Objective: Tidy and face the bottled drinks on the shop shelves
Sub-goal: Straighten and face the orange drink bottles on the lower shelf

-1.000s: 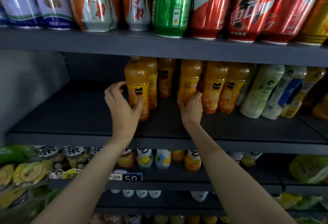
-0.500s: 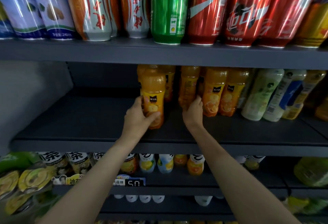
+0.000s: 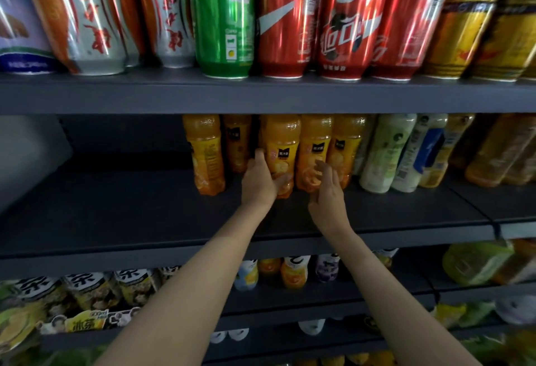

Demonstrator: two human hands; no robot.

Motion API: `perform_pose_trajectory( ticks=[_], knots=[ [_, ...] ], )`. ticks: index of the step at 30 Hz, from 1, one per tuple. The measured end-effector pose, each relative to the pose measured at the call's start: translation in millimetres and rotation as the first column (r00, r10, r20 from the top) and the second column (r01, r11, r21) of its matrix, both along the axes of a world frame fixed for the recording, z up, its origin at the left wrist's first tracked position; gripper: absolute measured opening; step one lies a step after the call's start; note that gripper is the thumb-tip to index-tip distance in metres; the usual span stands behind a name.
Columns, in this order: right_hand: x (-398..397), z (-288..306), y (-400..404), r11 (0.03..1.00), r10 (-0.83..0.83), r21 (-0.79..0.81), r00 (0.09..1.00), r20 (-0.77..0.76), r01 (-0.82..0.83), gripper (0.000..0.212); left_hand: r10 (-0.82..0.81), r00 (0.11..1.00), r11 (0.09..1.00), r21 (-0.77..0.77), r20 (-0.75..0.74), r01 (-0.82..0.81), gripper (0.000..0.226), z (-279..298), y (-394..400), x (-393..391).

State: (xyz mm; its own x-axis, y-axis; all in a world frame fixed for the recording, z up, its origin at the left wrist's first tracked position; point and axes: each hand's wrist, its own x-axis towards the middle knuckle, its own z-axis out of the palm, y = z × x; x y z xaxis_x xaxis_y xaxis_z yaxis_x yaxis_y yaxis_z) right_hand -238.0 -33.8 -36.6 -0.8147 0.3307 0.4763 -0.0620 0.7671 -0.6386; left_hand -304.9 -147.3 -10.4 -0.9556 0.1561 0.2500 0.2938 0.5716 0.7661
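Note:
Several orange juice bottles stand on the dark middle shelf (image 3: 121,215). My left hand (image 3: 259,180) wraps around the lower part of one orange juice bottle (image 3: 281,148), its label facing me. My right hand (image 3: 326,189) hovers with fingers spread just in front of the neighbouring orange bottle (image 3: 314,145), not gripping it. Another orange bottle (image 3: 207,154) stands alone to the left, its label turned sideways. One more orange bottle (image 3: 237,142) sits further back behind it.
Pale green and white bottles (image 3: 388,151) and amber bottles (image 3: 499,151) fill the shelf's right side. Cans (image 3: 345,17) line the shelf above, close over the bottle tops. Smaller bottles (image 3: 293,273) and tea bottles (image 3: 90,287) sit on lower shelves.
My left hand has carried its orange bottle rightward, next to the row of orange bottles. My right hand has let go of its bottle and opened.

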Motion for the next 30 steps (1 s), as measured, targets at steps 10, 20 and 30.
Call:
perform_pose_trajectory(
  ticks=[10, 20, 30],
  knots=[
    [-3, 11, -10, 0.992, 0.005, 0.123, 0.991, -0.133, 0.011, 0.044, 0.027, 0.993, 0.998, 0.065, -0.112, -0.02, 0.064, -6, -9, 4],
    [-81, 29, -102, 0.975, 0.183, 0.128, 0.983, 0.002, -0.182, 0.054, 0.4, 0.906, 0.916, 0.1, -0.137, -0.389, 0.074, -5, -111, -13],
    [-147, 21, -107, 0.968, 0.056, -0.249, 0.956, 0.289, 0.018, 0.055, 0.239, 0.969, 0.97, -0.032, -0.063, -0.241, 0.044, -14, -113, -36]
  ],
)
